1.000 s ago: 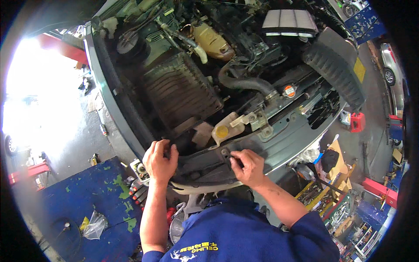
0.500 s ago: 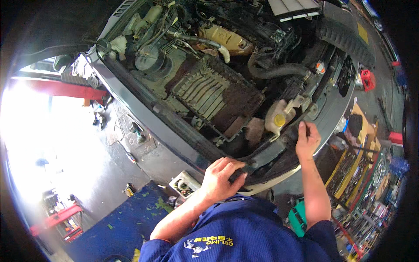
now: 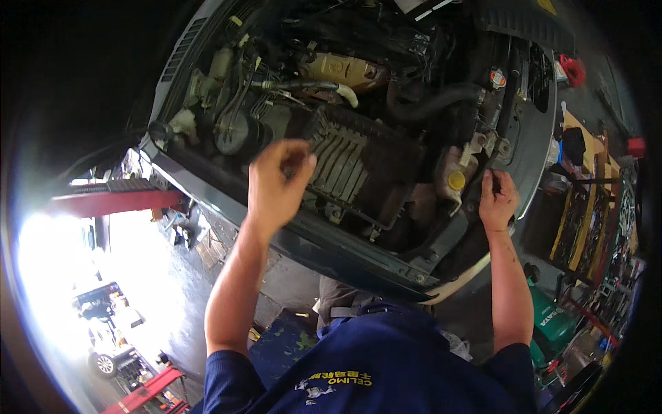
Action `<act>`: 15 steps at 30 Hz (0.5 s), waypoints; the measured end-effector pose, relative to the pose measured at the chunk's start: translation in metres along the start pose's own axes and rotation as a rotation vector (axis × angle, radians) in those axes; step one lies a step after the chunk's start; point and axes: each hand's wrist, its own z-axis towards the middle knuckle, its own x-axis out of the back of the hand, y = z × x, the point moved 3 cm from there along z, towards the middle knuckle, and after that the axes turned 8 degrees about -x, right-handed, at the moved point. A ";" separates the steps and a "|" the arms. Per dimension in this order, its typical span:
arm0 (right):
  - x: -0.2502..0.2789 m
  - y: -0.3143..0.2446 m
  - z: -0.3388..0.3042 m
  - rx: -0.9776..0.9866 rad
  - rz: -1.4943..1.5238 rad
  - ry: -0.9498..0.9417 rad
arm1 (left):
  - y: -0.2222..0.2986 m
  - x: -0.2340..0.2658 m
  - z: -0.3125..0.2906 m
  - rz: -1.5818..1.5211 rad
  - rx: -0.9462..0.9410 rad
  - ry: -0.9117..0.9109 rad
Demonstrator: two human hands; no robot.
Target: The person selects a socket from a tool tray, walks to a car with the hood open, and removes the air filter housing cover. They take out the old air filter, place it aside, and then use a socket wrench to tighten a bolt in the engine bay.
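The left hand [image 3: 274, 185] hung over the engine bay by the left edge of the open, ribbed air-filter housing [image 3: 345, 165], its fingers released, loosely curled with the thumb apart. The right hand [image 3: 498, 203] was at the front panel [image 3: 527, 141], just right of the yellow-capped coolant reservoir [image 3: 450, 164], fingers bunched; whether they grasped anything, I could not tell. The radiator hose [image 3: 438, 105] lay beyond, on the far side.

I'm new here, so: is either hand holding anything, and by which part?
It can't be told: the left hand and right hand are curled, showing no clear object.
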 end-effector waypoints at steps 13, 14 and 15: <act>-0.009 -0.013 0.004 -0.139 -0.226 0.021 | -0.287 -0.080 0.336 0.263 0.625 -0.235; -0.009 -0.014 0.004 -0.127 -0.268 0.024 | -0.300 -0.091 0.345 0.193 0.707 -0.210; -0.009 -0.015 0.006 -0.125 -0.292 0.021 | -0.309 -0.100 0.350 0.176 0.718 -0.218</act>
